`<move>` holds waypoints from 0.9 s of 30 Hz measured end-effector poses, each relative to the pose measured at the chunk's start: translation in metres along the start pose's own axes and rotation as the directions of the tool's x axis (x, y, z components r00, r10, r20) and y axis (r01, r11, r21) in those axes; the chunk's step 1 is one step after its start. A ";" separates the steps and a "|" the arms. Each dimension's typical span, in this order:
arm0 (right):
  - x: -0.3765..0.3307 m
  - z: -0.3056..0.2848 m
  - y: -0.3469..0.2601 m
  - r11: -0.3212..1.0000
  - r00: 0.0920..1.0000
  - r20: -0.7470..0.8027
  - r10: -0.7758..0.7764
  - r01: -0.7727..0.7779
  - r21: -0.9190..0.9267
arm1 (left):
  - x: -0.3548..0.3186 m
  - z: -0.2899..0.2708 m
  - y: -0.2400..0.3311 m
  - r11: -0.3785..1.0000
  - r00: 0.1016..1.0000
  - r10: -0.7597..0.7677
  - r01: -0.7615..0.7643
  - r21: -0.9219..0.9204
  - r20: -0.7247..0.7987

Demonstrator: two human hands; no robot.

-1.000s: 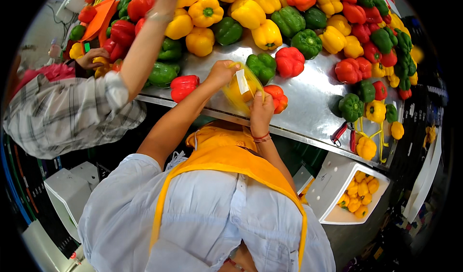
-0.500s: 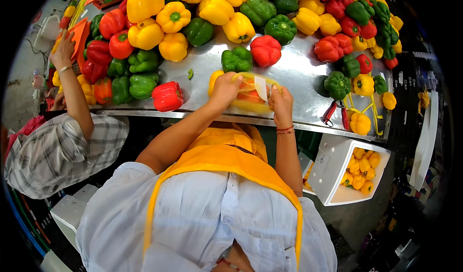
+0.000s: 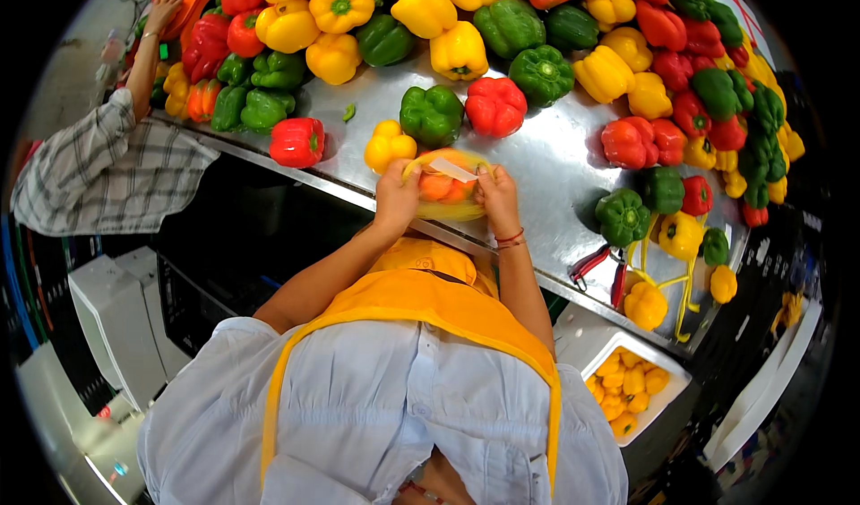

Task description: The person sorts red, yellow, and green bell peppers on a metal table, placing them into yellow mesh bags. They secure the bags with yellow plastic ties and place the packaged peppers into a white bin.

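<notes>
My left hand and my right hand grip opposite sides of a yellow mesh bag at the table's near edge. Through the netting shows an orange-red bell pepper, and a white label lies across the top. Both hands are closed, with the fingertips partly hidden by the net. Just beyond the bag sit a yellow bell pepper, a green bell pepper and a red bell pepper.
Mixed peppers are heaped along the metal table's far side. Red-handled pliers and yellow mesh strips lie right. A white foam box of small yellow peppers stands below. At far left, another person's hand touches a red pepper by an orange scale.
My view has turned, so the table edge now slopes down to the right. My hands have drawn the bag level, and more of the orange-red pepper shows. The other person's arm reaches farther away.
</notes>
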State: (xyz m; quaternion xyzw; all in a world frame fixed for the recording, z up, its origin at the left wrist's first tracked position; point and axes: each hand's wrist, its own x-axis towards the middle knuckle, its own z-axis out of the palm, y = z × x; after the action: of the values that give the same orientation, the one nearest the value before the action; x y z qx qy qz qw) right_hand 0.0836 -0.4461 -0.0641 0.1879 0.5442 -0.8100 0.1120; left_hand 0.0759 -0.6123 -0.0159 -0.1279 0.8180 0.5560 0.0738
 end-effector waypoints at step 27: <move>-0.005 0.105 -0.050 0.951 0.994 0.022 -0.106 0.095 0.294 | 0.081 -0.101 0.031 0.911 0.900 -0.284 0.362 -0.200 0.332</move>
State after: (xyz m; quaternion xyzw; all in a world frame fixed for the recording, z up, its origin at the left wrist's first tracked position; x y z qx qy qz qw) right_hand 0.0490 -0.5243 0.0157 0.1594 0.4251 -0.8895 0.0518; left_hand -0.0087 -0.7052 0.0274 -0.1868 0.6859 0.6495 0.2698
